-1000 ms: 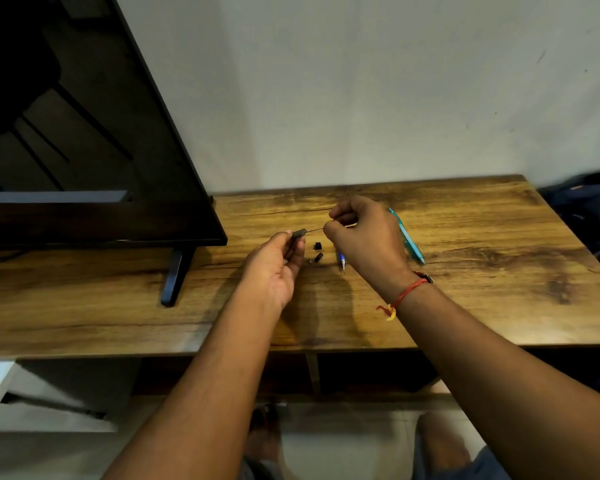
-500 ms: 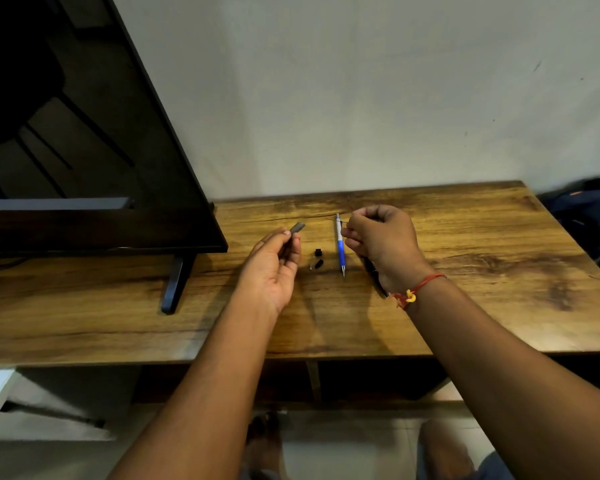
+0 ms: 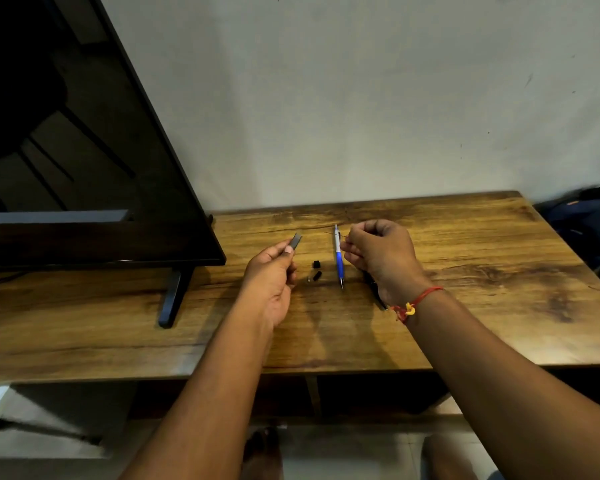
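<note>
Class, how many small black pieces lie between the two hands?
2: the square black piece nearer the wall, the oblong black piece nearer the camera, both left of the blue pencil. Others may hide under the right hand.

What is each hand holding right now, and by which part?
The left hand pinches a grey case by its lower end; the right hand pinches a thin rod at its right end.

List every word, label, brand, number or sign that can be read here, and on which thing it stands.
None can be read.
The grey piece in the left hand: no lettering shows.
The thin rod in the right hand: bare.
The blue pen: any print is too small.
The television frame: no logo shows.
</note>
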